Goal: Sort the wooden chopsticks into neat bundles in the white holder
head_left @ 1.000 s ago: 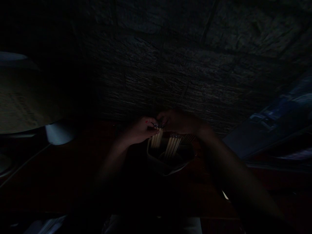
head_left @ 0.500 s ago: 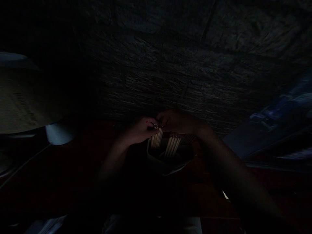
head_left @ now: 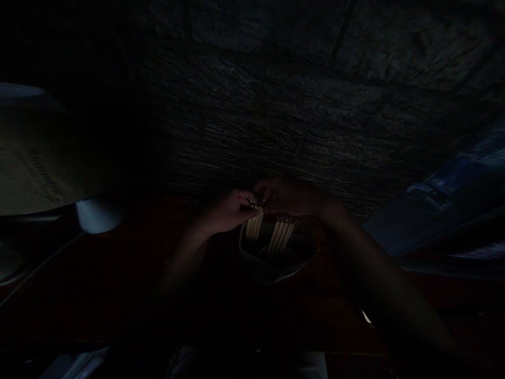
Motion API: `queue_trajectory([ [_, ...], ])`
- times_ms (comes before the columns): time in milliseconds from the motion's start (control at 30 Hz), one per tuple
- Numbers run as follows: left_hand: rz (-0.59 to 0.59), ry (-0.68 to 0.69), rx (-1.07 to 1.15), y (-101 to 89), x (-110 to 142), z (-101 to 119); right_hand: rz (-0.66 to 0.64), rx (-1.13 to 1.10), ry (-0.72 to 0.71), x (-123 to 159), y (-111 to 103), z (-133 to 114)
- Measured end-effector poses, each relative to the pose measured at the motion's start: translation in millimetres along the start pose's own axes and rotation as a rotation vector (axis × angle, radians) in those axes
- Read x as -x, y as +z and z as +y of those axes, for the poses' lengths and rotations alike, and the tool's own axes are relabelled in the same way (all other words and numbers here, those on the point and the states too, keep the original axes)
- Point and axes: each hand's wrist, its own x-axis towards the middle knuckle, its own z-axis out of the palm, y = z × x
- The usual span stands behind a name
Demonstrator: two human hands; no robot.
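Note:
The view is very dark. A box-like container point(head_left: 268, 276) with an angled rim stands before me. Two bundles of thin pale sticks with dark upper ends rise from it. At the left bundle point(head_left: 253, 225), my left hand point(head_left: 231, 210) is closed, thumb and fingers pinching around the top ends. My right hand point(head_left: 290, 199) meets it there from the right, its fingers bent at the same tops; shadow hides what exactly they hold. The right bundle point(head_left: 281, 235) leans in the container just below my right hand, apart from the fingers.
A rough stone-block wall point(head_left: 236, 100) rises behind the container. On the left are a tan printed package point(head_left: 35, 163), a pale cup-like object point(head_left: 97, 216) and a thin cord point(head_left: 47, 266). A bluish flat object point(head_left: 398, 221) lies at right. The surface point(head_left: 130, 273) is dark reddish.
Both hands stay at the tops of the left bundle, with hardly any finger movement. The whole view has shifted very slightly.

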Motion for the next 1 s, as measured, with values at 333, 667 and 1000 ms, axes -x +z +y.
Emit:
queue_trajectory([
  [333,0.001,0.008,0.016,0.9,-0.3,-1.2,0.022,0.067,-0.042,-1.9,1.7,6.5],
  [667,-0.026,0.047,0.03,-0.1,-0.9,-3.5,0.031,0.091,-0.016,-2.8,3.5,2.8],
  [1000,-0.007,0.02,0.044,-6.0,4.0,0.1,0.003,0.068,-0.004,2.0,0.8,0.9],
])
